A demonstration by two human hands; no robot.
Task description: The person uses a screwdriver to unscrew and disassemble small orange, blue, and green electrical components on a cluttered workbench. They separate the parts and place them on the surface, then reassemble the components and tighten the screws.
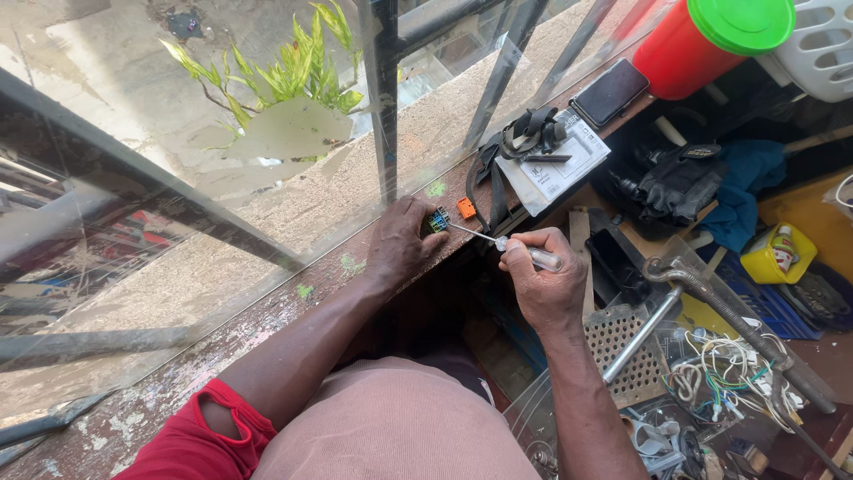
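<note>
A small block of blue and green connectors [436, 220] is being pinned on the worn worktop [267, 311] by the left hand [402, 242], while a slim screwdriver [498, 239] is being gripped in the right hand [544, 284]; tangled wires [711, 378] are lying in a clear tub [569, 404].

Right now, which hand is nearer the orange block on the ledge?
Left. The left hand sits just beside the orange block, pinning a small part; the right hand is lower, holding a screwdriver.
</note>
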